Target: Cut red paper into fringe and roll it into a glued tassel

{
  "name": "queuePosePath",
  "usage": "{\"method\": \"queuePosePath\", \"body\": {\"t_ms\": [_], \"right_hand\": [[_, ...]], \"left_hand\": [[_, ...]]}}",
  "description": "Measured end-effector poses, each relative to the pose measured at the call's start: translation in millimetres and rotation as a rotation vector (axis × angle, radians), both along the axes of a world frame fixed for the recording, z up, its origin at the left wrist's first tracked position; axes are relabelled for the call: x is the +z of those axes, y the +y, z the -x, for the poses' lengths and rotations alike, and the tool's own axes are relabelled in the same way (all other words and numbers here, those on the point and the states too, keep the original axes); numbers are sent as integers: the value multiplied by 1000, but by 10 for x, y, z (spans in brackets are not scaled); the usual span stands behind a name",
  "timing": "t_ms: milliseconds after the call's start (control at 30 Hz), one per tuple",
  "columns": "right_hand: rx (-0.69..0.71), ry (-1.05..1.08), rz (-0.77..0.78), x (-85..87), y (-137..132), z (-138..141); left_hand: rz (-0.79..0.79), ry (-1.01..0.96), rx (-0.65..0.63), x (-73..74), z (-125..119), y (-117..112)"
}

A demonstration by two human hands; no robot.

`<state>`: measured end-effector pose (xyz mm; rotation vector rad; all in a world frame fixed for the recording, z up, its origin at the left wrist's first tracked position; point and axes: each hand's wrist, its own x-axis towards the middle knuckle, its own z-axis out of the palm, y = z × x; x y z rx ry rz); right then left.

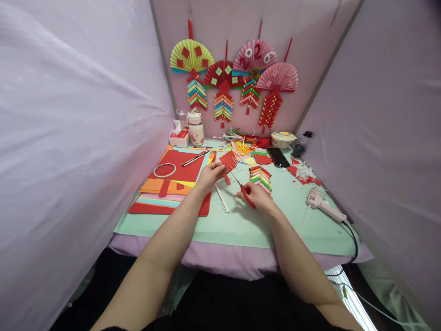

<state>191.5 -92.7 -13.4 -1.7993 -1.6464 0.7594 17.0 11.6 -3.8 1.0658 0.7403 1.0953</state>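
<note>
Between the fingers of my left hand (212,174) is a piece of red paper (227,159), its right edge cut into thin strips. My right hand (257,196) grips red-handled scissors (246,194), and their blades point up and left to the lower edge of the paper. Whether the blades are parted is too small to tell. Just beyond my right hand lies a paper firecracker string (261,178) of coloured rolls. A white pen (221,198) rests on the table below my left hand, and a small red paper roll (227,179) sits close to its fingertips.
Coloured paper sheets (186,170) lie stacked at left, bearing a tape ring (164,170) and a dark pen (195,158). A glue gun (324,204) with a cable is at right. Behind are a phone (278,157), bowl (283,139), bottle (195,129), tissue pack (179,138) and paper scraps (241,146).
</note>
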Motion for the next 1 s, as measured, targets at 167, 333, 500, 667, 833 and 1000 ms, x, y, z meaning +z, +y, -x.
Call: {"method": "queuePosePath", "body": {"t_ms": [167, 333, 500, 667, 833, 1000], "right_hand": [[-1, -9, -15, -6, 1, 7], [-4, -10, -21, -3, -1, 15], [-9, -9, -16, 1, -1, 19], [-12, 1, -23, -2, 0, 20], [-17, 20, -6, -8, 6, 15], [-20, 16, -9, 2, 2, 2]], "left_hand": [[16, -6, -14, -32, -15, 8], [20, 16, -34, -41, -17, 11], [20, 32, -48, -30, -16, -1], [23, 20, -57, -41, -21, 1], [32, 26, -55, -40, -22, -2], [33, 42, -68, -30, -14, -3]]}}
